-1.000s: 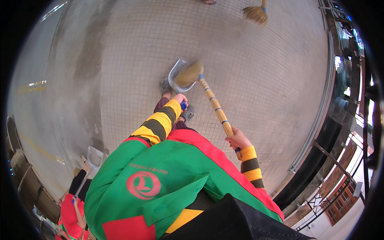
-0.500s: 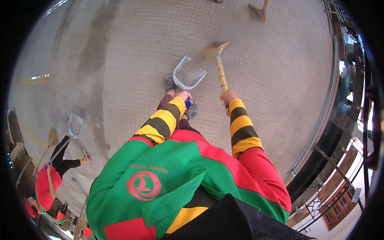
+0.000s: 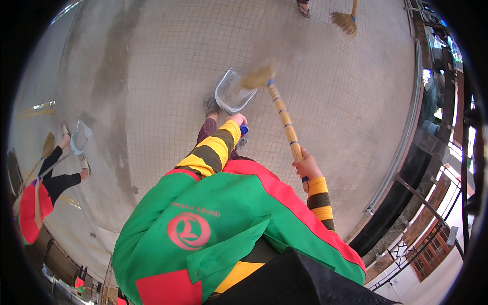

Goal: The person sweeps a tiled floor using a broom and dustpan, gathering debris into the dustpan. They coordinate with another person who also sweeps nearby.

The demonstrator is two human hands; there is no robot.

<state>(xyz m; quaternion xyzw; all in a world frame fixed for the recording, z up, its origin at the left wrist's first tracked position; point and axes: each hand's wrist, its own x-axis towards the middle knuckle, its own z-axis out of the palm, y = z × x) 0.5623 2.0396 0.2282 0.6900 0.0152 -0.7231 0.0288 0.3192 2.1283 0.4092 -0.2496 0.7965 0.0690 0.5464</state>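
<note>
My left hand [image 3: 237, 121] is closed round the blue-ended handle of a translucent dustpan [image 3: 223, 96]. The pan lies on the tiled floor in front of my feet, its mouth turned away from me, and greyish debris shows inside. In my right hand [image 3: 307, 165] is the bamboo-like handle of a straw broom [image 3: 282, 113], banded with blue. Its bristles, smeared by motion, are at the pan's open right edge, partly over it. Striped yellow and dark sleeves cover both my forearms.
A second straw broom [image 3: 345, 23] and a sandalled foot [image 3: 303, 9] are at the far edge. To the left, a person in a red top [image 3: 41, 201] holds another broom and a dustpan [image 3: 81, 137]. Pipes, railings and a black strip [image 3: 401, 188] line the right side.
My right hand has drawn back toward me, and the broom head has swung left to the dustpan. The other broom and the foot show more. The person at left has shifted.
</note>
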